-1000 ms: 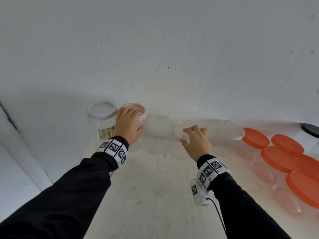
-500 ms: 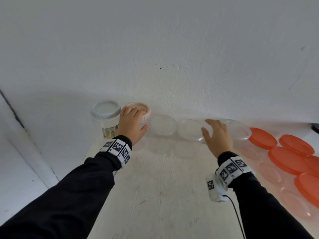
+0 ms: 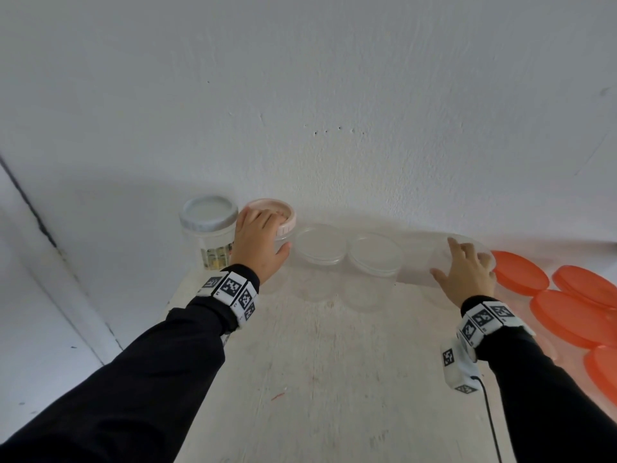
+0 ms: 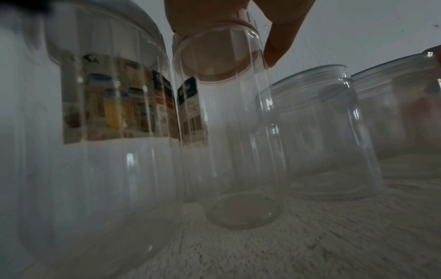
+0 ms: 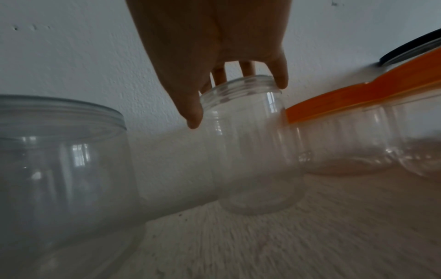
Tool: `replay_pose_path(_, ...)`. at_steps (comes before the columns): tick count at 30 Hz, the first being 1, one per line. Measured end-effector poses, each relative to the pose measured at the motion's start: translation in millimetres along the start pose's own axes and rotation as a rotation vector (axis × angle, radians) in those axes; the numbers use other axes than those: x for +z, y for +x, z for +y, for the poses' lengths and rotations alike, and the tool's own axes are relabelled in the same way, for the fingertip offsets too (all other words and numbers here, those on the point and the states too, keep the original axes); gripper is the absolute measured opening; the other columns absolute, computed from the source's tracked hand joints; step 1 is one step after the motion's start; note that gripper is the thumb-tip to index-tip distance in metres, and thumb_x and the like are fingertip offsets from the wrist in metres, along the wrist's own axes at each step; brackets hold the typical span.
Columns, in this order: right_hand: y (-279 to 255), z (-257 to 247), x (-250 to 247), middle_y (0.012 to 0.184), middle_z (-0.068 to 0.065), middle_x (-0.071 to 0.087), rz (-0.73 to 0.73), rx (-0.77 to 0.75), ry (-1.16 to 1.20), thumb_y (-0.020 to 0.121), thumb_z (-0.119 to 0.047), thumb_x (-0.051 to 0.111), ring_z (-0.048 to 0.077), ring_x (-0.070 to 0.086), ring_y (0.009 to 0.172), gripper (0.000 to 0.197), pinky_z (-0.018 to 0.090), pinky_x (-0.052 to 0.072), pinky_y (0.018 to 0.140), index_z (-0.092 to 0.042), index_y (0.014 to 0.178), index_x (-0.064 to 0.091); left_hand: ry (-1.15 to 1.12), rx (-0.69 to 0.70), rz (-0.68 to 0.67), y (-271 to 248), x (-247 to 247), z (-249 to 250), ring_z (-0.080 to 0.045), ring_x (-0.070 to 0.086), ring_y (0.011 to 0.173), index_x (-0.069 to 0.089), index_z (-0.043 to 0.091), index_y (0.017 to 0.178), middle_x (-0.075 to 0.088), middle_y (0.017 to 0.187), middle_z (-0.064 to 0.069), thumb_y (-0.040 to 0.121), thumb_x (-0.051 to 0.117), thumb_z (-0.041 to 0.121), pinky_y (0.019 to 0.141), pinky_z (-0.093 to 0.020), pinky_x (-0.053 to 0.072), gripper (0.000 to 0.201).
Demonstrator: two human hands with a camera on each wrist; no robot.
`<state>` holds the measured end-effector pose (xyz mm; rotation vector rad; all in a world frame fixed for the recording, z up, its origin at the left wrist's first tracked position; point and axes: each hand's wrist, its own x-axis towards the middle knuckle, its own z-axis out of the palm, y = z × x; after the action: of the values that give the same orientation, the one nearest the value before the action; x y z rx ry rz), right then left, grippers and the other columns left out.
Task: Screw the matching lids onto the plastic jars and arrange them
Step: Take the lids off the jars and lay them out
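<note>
Left hand (image 3: 258,243) unchanged: fingers curled over the pink lid (image 3: 282,215) on its clear jar (image 4: 229,132), far-left by the wall, just right of the labelled grey-lidded jar (image 3: 208,235). Right hand (image 3: 465,274) has moved right, off the two clear-lidded jars (image 3: 374,255); fingers now grip the threaded rim of an open jar (image 5: 250,136), just left of the orange-lidded jars (image 3: 521,274).

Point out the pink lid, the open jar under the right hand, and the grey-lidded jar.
pink lid (image 3: 286,218), head view, bare right rim.
open jar (image 5: 250,143), right wrist view, clear wall.
grey-lidded jar (image 3: 208,212), head view, lid top.
</note>
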<state>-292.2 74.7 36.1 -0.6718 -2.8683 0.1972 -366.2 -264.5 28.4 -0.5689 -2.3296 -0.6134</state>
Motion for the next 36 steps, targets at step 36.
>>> replay_pose_path(36, -169, 27, -32, 0.123, -0.002, 0.053, 0.168, -0.466, 0.332, 0.088, -0.041, 0.049, 0.015, 0.053, 0.108, 0.044, 0.031, 0.046, 0.082, -0.022, 0.126, 0.056, -0.475, 0.225, -0.318, -25, -15, 120, -0.017, 0.043, 0.118, 0.061, 0.009, 0.115, 0.056, 0.123, -0.003, 0.086, 0.057, 0.029, 0.103, -0.027, 0.031, 0.035)
